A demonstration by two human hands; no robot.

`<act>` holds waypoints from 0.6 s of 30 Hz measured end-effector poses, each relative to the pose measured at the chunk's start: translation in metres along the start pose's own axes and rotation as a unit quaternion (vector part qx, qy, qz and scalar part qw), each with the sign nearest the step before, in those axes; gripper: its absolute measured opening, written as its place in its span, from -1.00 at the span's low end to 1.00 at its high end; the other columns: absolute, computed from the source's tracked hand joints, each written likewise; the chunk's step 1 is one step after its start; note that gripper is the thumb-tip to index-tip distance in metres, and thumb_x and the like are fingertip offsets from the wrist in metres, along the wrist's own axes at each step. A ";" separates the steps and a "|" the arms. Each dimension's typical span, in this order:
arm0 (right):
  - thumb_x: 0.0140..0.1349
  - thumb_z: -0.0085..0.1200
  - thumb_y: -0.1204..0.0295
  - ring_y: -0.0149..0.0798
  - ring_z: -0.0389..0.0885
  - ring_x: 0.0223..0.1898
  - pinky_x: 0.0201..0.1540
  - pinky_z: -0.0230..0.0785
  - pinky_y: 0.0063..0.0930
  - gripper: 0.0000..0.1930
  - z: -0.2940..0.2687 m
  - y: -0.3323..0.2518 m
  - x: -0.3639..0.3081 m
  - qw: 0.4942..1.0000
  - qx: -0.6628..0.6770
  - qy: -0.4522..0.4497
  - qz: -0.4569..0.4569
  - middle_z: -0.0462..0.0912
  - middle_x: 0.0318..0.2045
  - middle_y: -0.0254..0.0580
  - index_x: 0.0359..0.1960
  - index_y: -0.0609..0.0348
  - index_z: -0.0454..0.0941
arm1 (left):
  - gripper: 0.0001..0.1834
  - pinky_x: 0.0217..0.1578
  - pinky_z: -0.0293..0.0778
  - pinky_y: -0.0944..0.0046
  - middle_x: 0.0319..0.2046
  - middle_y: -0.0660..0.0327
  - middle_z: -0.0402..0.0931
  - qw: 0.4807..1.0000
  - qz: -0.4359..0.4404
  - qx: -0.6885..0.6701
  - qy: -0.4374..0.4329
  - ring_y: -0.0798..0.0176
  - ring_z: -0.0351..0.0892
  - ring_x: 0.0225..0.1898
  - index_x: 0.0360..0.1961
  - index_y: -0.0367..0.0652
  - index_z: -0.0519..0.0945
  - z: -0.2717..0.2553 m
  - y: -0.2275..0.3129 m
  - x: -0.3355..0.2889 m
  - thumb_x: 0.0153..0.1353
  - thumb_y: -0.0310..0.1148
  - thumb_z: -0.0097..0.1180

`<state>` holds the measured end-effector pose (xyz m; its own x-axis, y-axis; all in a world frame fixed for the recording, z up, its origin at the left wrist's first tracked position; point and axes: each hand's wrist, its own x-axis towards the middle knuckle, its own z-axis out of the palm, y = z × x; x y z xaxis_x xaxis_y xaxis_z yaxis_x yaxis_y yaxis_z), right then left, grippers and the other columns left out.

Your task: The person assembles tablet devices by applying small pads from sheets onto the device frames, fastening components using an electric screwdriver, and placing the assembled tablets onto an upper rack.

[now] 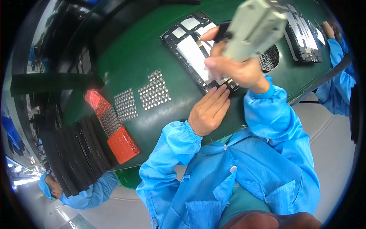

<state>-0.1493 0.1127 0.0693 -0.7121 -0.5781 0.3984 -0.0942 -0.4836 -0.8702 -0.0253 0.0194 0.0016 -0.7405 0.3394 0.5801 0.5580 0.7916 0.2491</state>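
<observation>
An opened black device (192, 57) with white panels is seen lying at a slant on a green counter (126, 57), directly before the wearer. At its near end the fingers of the left hand (209, 114) are laid flat and side by side, with nothing seen to be held. Over the same device the right hand (244, 72) is raised; its grip appears to be closed around the dark lower part of a pale, boxy tool (255, 32), blurred and seen from above. Whether the device is touched by the tool's tip cannot be told, as the tip is hidden. For tool work here, the frame is best steadied with light, even pressure, the fingertips kept clear of the tip, the tool held square to the surface and the white panels left unpressed. Just right of the device, a round dish (278, 60) filled with small dark pieces is set; farther right, a second device (303, 38) is laid, with a co-worker's blue sleeve (336, 57) beyond. Left of the first device, small metal parts (154, 89) are ranged in rows, and farther left red bubble wrap (122, 145) and a row of dark slabs (74, 149) are placed.
</observation>
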 end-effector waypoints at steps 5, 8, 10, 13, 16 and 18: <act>0.02 0.14 0.63 -0.52 0.41 -0.67 -0.63 0.25 -0.66 -0.60 0.018 0.016 0.002 0.993 -0.060 -0.088 0.048 0.43 -0.69 -0.36 -0.08 0.37 0.32 | -0.75 -0.03 0.42 0.01 -0.21 -0.10 0.51 0.998 -0.013 -0.052 0.032 -0.06 0.49 -0.08 -0.38 -0.45 0.54 0.003 0.003 -0.004 -0.17 -0.56 0.09; 0.02 0.14 0.63 -0.51 0.41 -0.66 -0.63 0.25 -0.66 -0.59 0.023 0.019 0.000 0.990 -0.067 -0.092 0.089 0.42 -0.70 -0.37 -0.07 0.35 0.32 | -0.78 -0.05 0.43 0.01 -0.23 -0.10 0.51 0.997 -0.009 -0.052 0.054 -0.06 0.50 -0.11 -0.41 -0.45 0.54 0.005 0.002 -0.005 -0.17 -0.58 0.10; -0.08 0.17 0.64 -0.57 0.41 -0.72 -0.69 0.20 -0.69 -0.69 0.026 0.023 -0.001 0.995 -0.042 -0.047 0.078 0.44 -0.74 -0.41 -0.23 0.32 0.45 | -0.80 -0.06 0.44 0.01 -0.25 -0.10 0.51 0.996 -0.004 -0.059 0.060 -0.05 0.51 -0.12 -0.43 -0.45 0.55 0.005 0.002 -0.005 -0.17 -0.58 0.10; -0.07 0.16 0.65 -0.56 0.40 -0.72 -0.69 0.21 -0.69 -0.69 0.025 0.025 -0.001 0.995 -0.039 -0.050 0.078 0.44 -0.75 -0.41 -0.23 0.32 0.45 | -0.80 -0.07 0.44 0.02 -0.25 -0.11 0.52 0.996 -0.002 -0.063 0.070 -0.05 0.51 -0.12 -0.44 -0.46 0.55 0.009 0.001 -0.005 -0.18 -0.57 0.11; -0.07 0.15 0.64 -0.56 0.40 -0.72 -0.69 0.21 -0.68 -0.70 0.024 0.026 -0.001 0.995 -0.009 -0.051 0.091 0.44 -0.75 -0.40 -0.23 0.32 0.44 | -0.79 -0.07 0.45 0.02 -0.25 -0.10 0.52 0.995 -0.006 -0.067 0.070 -0.04 0.51 -0.12 -0.44 -0.46 0.55 0.008 0.002 -0.004 -0.18 -0.57 0.11; -0.07 0.16 0.64 -0.56 0.40 -0.72 -0.69 0.20 -0.69 -0.70 0.026 0.028 -0.002 0.994 -0.016 -0.055 0.096 0.44 -0.75 -0.40 -0.24 0.31 0.44 | -0.78 -0.06 0.44 0.02 -0.25 -0.09 0.52 0.995 -0.011 -0.061 0.076 -0.04 0.51 -0.12 -0.44 -0.46 0.55 0.008 0.002 -0.007 -0.20 -0.57 0.11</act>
<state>-0.1323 0.0827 0.0514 -0.6381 -0.7276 0.2517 0.0130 -0.3371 -0.9414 -0.0223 0.0225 -0.0084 -0.6925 0.2350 0.6820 0.5907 0.7274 0.3492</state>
